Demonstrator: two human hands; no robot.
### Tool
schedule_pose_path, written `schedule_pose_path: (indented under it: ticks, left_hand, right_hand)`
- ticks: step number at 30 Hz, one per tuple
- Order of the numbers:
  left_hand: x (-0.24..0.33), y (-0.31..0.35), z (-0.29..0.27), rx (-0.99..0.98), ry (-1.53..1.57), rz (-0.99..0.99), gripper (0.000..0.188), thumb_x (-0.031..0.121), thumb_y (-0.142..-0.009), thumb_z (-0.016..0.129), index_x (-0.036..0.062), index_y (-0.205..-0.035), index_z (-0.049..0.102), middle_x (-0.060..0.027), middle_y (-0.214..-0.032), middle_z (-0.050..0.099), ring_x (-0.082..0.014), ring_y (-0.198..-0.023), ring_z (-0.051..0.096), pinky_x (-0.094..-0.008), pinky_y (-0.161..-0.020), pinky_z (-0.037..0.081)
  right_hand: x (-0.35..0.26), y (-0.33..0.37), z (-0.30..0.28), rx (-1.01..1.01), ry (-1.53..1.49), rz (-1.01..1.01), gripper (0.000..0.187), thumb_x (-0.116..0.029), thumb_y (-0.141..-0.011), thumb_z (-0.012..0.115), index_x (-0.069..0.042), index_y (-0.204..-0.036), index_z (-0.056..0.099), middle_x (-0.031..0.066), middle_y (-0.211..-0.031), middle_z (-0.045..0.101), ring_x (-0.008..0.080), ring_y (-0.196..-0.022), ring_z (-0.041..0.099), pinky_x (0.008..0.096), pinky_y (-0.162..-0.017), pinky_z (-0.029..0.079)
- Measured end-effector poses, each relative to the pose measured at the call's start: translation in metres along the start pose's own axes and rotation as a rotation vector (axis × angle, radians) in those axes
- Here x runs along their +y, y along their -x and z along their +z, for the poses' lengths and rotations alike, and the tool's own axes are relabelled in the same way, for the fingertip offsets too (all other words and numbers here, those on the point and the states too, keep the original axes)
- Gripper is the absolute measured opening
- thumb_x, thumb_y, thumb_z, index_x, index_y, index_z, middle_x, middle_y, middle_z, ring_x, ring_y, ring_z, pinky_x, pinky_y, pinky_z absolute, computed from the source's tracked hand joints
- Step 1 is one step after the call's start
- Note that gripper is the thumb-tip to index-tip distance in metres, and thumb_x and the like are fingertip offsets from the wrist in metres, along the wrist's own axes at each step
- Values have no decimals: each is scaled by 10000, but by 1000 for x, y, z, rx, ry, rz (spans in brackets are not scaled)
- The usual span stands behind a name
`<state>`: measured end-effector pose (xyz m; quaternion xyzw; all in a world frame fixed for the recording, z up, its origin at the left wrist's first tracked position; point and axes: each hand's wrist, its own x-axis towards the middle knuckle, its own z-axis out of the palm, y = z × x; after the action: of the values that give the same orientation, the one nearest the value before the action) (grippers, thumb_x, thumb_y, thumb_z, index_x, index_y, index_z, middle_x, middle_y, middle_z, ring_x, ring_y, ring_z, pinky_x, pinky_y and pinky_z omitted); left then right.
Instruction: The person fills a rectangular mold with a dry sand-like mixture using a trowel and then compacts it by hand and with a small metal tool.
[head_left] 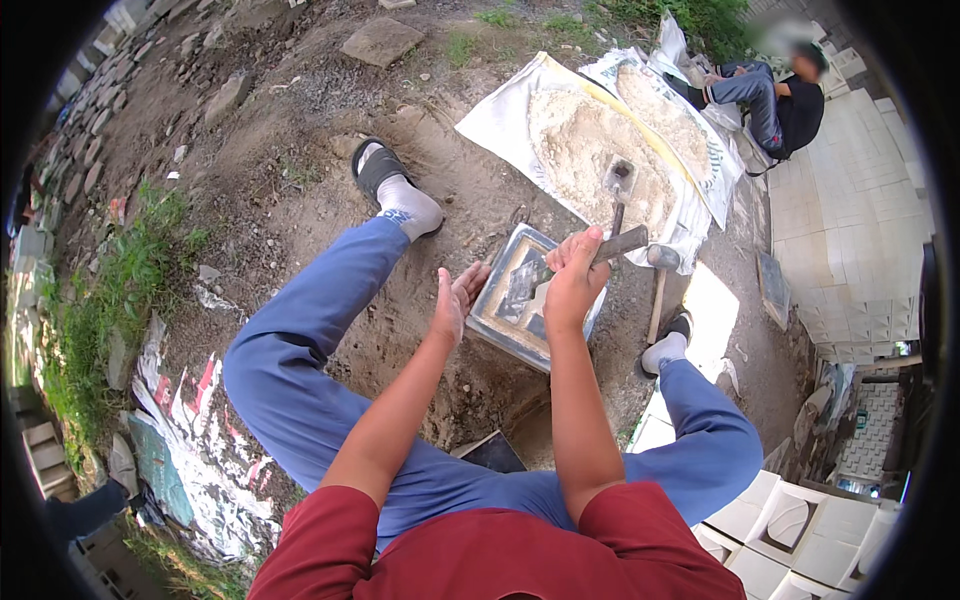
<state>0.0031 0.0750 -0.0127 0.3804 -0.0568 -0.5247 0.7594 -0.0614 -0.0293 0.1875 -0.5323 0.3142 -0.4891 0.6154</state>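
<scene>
A square grey mould [508, 343] lies on the ground between my legs, with pale powder inside its raised rim. My right hand [575, 275] is closed round the handle of a trowel-like tool [622, 243]. Its flat, powder-dusted blade is over the mould, and its thick grey-brown handle end sticks out to the right of my fist. My left hand [460, 298] is at the mould's left edge, fingers stretched and holding nothing. Whether it touches the rim, I cannot tell.
Beyond the mould, pale powder [570, 130] lies heaped on white sacks [500, 110], with a scoop [620, 178] resting in it. A mallet [660, 262] lies right of the mould. Another person [790, 105] sits at the far right, beside stacked pale blocks [845, 200].
</scene>
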Motion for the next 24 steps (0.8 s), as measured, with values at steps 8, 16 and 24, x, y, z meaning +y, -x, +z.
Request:
schedule_pose_path:
  ticks: [8,16,24]
  left_hand:
    - [3,-15,7,39,-103,48,1042,769,-1024,37,-49,-1629,261,-204,-1655,387,-293,-1544,355,-395,-1293,203]
    - [-45,-20,11,434,-772,238,761,542,-1124,224,-59,-1417,587,-272,-1421,621,-392,-1351,572,-411,-1148,401]
    - [-48,-28,17,510,-744,217,751,542,-1118,219,-29,-1355,645,-288,-1327,667,-430,-1287,606,-451,-1097,442]
  right_hand:
    - [50,-3,-4,-73,70,59,471,-363,-1126,514,-114,-749,381,-34,-693,373,88,-643,365,286,-584,335]
    - [51,-24,-32,-198,-21,176,590,-347,-1119,538,-134,-609,330,-32,-525,349,96,-440,280,324,-446,226]
    - [86,-48,-40,-60,124,57,526,-315,-1096,590,-145,-662,346,-52,-528,342,84,-431,284,309,-445,223]
